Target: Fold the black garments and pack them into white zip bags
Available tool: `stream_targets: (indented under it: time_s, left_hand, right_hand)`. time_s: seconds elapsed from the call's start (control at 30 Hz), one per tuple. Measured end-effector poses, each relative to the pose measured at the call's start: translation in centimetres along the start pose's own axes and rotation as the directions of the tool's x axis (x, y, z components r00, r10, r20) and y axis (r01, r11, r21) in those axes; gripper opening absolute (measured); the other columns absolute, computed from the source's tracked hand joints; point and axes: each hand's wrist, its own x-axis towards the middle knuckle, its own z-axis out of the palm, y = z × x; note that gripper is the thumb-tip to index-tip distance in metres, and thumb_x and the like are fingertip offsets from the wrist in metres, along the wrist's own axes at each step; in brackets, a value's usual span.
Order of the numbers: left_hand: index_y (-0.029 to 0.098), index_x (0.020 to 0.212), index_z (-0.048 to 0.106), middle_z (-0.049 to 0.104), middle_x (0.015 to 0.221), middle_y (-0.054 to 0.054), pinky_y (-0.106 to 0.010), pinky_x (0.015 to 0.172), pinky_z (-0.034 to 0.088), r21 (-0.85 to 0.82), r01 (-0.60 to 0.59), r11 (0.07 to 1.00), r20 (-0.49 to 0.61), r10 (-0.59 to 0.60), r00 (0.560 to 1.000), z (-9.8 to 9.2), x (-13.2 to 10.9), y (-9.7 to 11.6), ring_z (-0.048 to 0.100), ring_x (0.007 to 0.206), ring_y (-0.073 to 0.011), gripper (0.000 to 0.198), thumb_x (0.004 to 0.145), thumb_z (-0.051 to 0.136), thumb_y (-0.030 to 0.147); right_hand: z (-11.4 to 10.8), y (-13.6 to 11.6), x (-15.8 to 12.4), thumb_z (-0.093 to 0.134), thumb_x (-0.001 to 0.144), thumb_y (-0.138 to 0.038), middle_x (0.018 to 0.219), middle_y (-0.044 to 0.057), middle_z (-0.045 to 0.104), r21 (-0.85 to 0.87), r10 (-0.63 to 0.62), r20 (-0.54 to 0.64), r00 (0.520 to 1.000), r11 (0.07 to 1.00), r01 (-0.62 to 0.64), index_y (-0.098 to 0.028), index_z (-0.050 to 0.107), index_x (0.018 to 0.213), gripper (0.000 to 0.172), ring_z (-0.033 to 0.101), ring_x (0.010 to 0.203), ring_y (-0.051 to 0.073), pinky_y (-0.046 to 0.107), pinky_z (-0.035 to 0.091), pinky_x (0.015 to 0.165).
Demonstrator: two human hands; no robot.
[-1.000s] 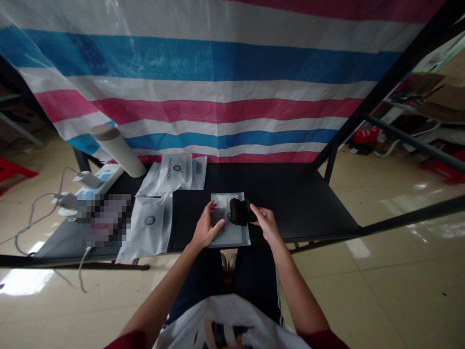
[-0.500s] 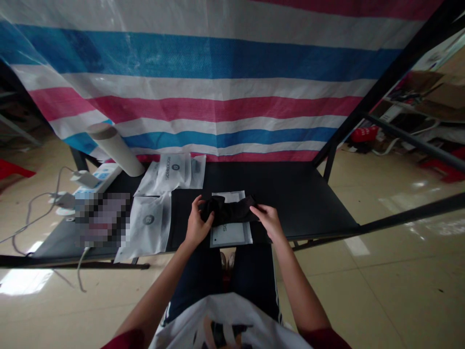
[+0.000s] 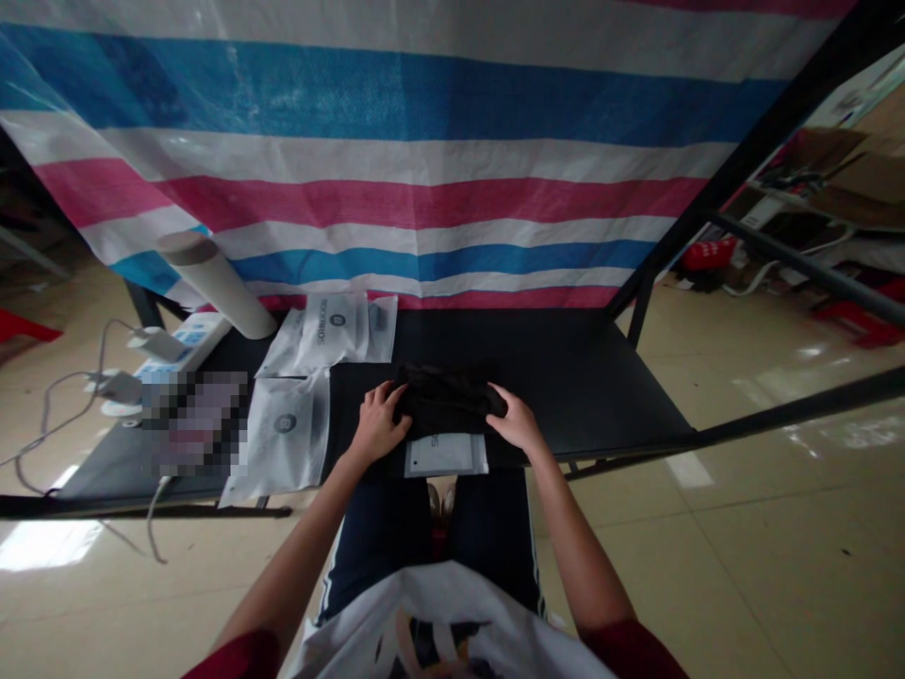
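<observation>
A black cloth piece (image 3: 447, 404) is spread across the near middle of the black table (image 3: 580, 377). It covers the upper part of a flat white-and-clear packing bag (image 3: 447, 455) lying at the table's front edge. My left hand (image 3: 376, 424) grips the cloth's left end with curled fingers. My right hand (image 3: 515, 422) grips its right end in the same way.
Several printed packing bags (image 3: 287, 436) lie left of my hands, more bags (image 3: 339, 327) further back. A cardboard tube (image 3: 212, 280) leans at the back left beside a power strip (image 3: 188, 341) with plugs and cables. A striped tarp (image 3: 424, 151) hangs behind the table.
The cloth was a bundle in my right hand while my left hand lay on the bag. Both hands have since stretched it out and laid it over the bag.
</observation>
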Motion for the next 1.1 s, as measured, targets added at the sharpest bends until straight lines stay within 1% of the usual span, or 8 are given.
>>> stream_targets:
  time_s: [0.2,0.37,0.5,0.6,0.7,0.8,0.93,1.1]
  left_hand:
    - [0.024,0.112,0.065,0.048,0.136,-0.010,-0.053,0.093,0.046,0.044,0.032,0.999,-0.066,-0.029,0.997,-0.9,1.7,0.7,0.043,0.124,-0.0379,0.037,0.076,0.060,0.029]
    - [0.022,0.085,0.064,0.058,0.128,-0.006,-0.048,0.096,0.045,-0.086,-0.062,0.994,-0.180,0.046,0.983,-3.7,2.8,2.5,0.052,0.118,-0.0306,0.014,0.073,0.057,0.020]
    - [0.020,0.079,0.061,0.070,0.096,-0.004,-0.034,0.086,0.049,-0.331,-0.199,0.922,0.041,0.225,0.973,-5.8,1.2,2.7,0.065,0.091,-0.0209,0.010,0.079,0.055,0.029]
    - [0.020,0.078,0.061,0.066,0.071,-0.001,-0.027,0.068,0.047,-0.358,-0.136,0.924,0.160,0.204,0.966,-5.6,-0.4,2.4,0.064,0.068,-0.0166,0.029,0.090,0.048,0.042]
    - [0.021,0.082,0.061,0.064,0.071,-0.001,-0.027,0.064,0.046,-0.255,-0.068,0.965,0.038,0.080,0.996,-4.1,-0.8,3.3,0.062,0.067,-0.0172,0.033,0.089,0.050,0.051]
    - [0.022,0.103,0.060,0.067,0.095,-0.006,-0.034,0.080,0.049,-0.119,-0.130,0.984,-0.101,0.119,0.988,-2.1,-0.2,5.8,0.064,0.090,-0.0243,0.044,0.080,0.061,0.058]
    - [0.018,0.129,0.047,0.065,0.111,-0.012,-0.040,0.089,0.048,-0.033,-0.159,0.987,-0.051,0.157,0.986,0.0,1.0,8.8,0.062,0.103,-0.0300,0.063,0.078,0.065,0.051]
    - [0.022,0.131,0.045,0.070,0.098,-0.006,-0.032,0.069,0.050,0.017,0.117,0.993,-0.070,-0.116,0.991,-2.4,0.6,6.3,0.068,0.080,-0.0237,0.043,0.089,0.049,0.028]
  right_hand:
    - [0.5,-0.9,1.6,0.064,0.079,-0.030,0.104,0.009,0.067,-0.157,0.039,-0.115,0.993,0.986,-0.057,-0.022,0.070,0.109,0.032,0.065,0.095,0.024,0.034,0.049,0.085]
    - [-0.4,-2.5,3.5,0.056,0.082,-0.035,0.118,0.013,0.062,0.159,-0.074,-0.282,0.957,0.980,0.123,-0.018,0.068,0.096,0.025,0.060,0.110,0.025,0.035,0.048,0.090]
    - [-2.3,-2.9,2.5,0.049,0.084,-0.052,0.089,0.006,0.072,0.543,-0.103,-0.079,0.992,0.830,0.130,-0.020,0.062,0.097,0.037,0.068,0.086,0.021,0.035,0.051,0.086]
    - [-2.8,-2.6,1.1,0.037,0.087,-0.065,0.056,-0.001,0.062,0.599,-0.090,0.131,0.987,0.800,-0.007,-0.019,0.061,0.091,0.052,0.060,0.051,0.016,0.035,0.054,0.072]
    - [-1.8,-2.6,0.5,0.038,0.087,-0.067,0.066,0.004,0.067,0.539,-0.022,0.076,0.997,0.842,-0.022,-0.019,0.062,0.086,0.053,0.065,0.058,0.018,0.032,0.054,0.066]
    - [0.2,-3.1,0.4,0.052,0.087,-0.053,0.091,0.007,0.073,0.309,-0.026,-0.058,0.998,0.950,0.043,-0.021,0.064,0.091,0.035,0.070,0.089,0.022,0.032,0.053,0.078]
    - [2.4,-3.5,0.1,0.057,0.087,-0.036,0.116,0.009,0.069,-0.060,-0.135,-0.099,0.986,0.990,0.129,-0.021,0.062,0.114,0.031,0.064,0.108,0.024,0.036,0.049,0.094]
    - [1.9,-2.1,-0.2,0.054,0.089,-0.033,0.120,0.011,0.066,-0.224,-0.147,-0.135,0.980,0.968,0.114,-0.018,0.059,0.121,0.036,0.063,0.109,0.027,0.037,0.049,0.092]
